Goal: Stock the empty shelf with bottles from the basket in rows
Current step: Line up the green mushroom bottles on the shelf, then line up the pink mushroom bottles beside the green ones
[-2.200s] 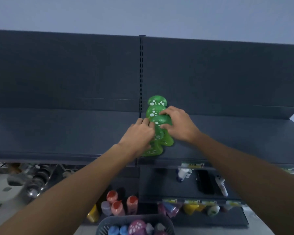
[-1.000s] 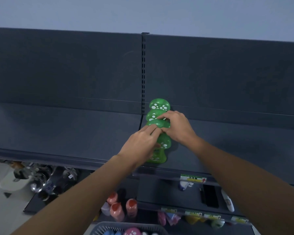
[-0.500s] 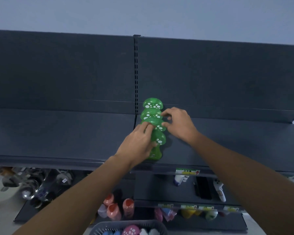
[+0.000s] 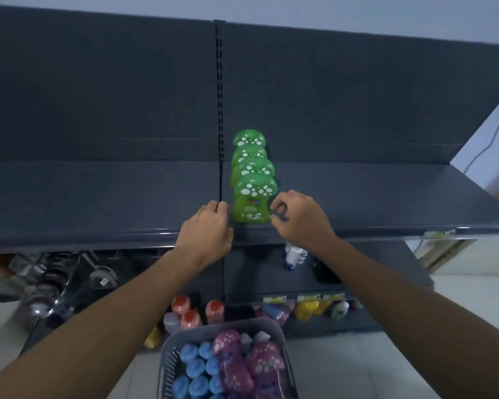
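Observation:
Several green mushroom-shaped bottles [image 4: 251,197] stand in one row running front to back on the dark grey shelf [image 4: 357,197], just right of the centre upright. My left hand [image 4: 206,228] is just left of the front bottle, fingers curled, holding nothing. My right hand [image 4: 297,218] is just right of that bottle, fingers loosely curled and empty. Neither hand grips a bottle. Below, a grey basket [image 4: 213,332] holds blue-capped bottles [image 4: 198,370] and pink mushroom bottles [image 4: 242,364].
Lower shelves carry orange-capped bottles [image 4: 196,312], a white bottle [image 4: 293,254] and yellow and pink items [image 4: 306,309]. Metal kitchenware [image 4: 49,277] fills the lower left bay. The shelf's right end [image 4: 487,214] borders a light floor and wall.
Both hands have let go of the green bottles and drawn back toward the shelf's front edge. The row now stands free and straight. The basket shows more fully below.

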